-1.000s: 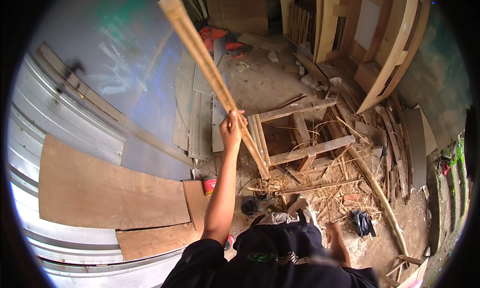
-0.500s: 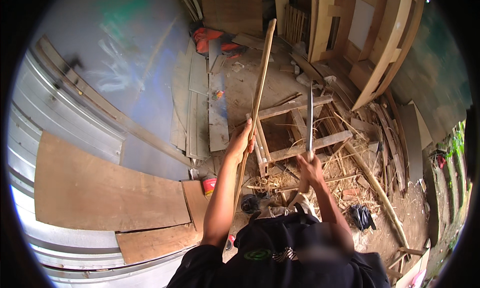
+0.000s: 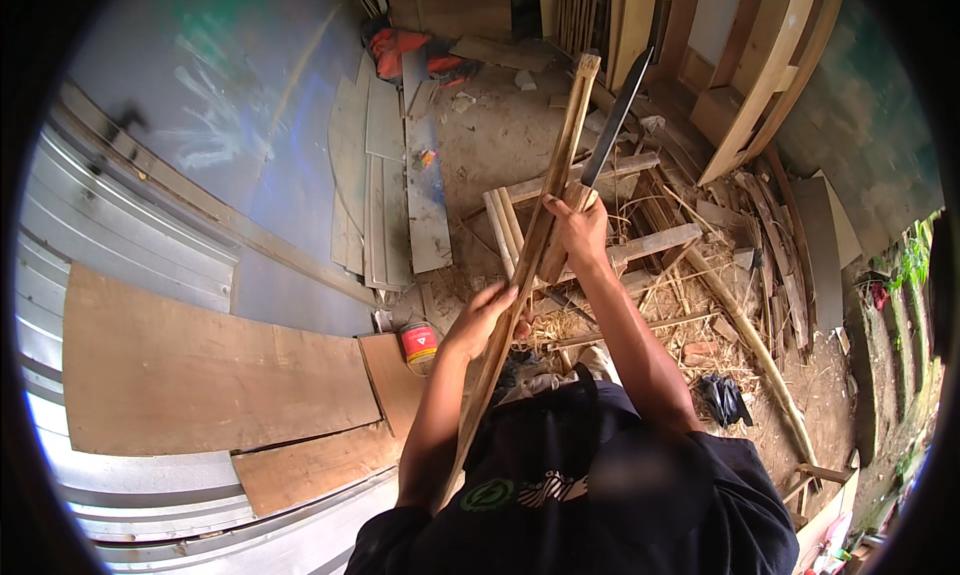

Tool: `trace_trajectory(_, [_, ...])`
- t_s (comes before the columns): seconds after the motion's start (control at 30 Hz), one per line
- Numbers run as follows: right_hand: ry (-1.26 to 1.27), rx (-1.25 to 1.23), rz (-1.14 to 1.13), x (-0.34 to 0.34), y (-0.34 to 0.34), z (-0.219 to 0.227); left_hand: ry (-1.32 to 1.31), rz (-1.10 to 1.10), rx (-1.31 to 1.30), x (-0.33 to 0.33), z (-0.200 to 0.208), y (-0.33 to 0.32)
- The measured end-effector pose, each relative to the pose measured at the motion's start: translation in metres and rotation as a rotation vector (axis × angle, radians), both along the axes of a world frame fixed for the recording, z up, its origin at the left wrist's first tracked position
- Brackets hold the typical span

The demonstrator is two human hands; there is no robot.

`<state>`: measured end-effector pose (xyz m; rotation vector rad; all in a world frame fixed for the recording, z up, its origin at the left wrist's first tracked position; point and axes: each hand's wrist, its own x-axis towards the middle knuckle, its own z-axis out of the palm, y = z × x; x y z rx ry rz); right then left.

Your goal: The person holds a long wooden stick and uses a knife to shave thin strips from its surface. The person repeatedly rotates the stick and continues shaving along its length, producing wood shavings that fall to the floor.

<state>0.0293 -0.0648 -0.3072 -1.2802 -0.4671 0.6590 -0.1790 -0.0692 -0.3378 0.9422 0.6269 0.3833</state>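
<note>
Knife (image 3: 617,120) and right hand (image 3: 582,232) have swung in beside the wooden strip (image 3: 568,127), so from here I see both hands meeting at it. The right is closed on the knife's handle; the left hand (image 3: 485,320) is curled around the strip, which slants before the black shirt (image 3: 570,465), its long axis running from lower left up and away to the right

Straw (image 3: 555,327) and black plastic (image 3: 724,400) litter the floor (image 3: 490,155).
</note>
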Motion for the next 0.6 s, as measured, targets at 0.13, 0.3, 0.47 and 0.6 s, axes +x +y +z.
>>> trace_trajectory(0.13, [0.011, 0.006, -0.101, 0.030, 0.005, -0.001, 0.167, -0.122, -0.053, -0.040, -0.032, -0.015])
trace_trajectory(0.3, [-0.036, -0.022, -0.215, 0.079, 0.005, 0.001, 0.330, -0.215, 0.122, -0.073, -0.048, -0.036])
trace_trajectory(0.47, [-0.019, 0.000, -0.218, 0.109, -0.001, -0.007, 0.417, -0.188, 0.082, -0.065, -0.034, -0.043])
trace_trajectory(0.6, [-0.067, -0.150, -0.243, 0.116, -0.013, -0.016, 0.380, -0.241, 0.089, -0.058, -0.025, -0.041])
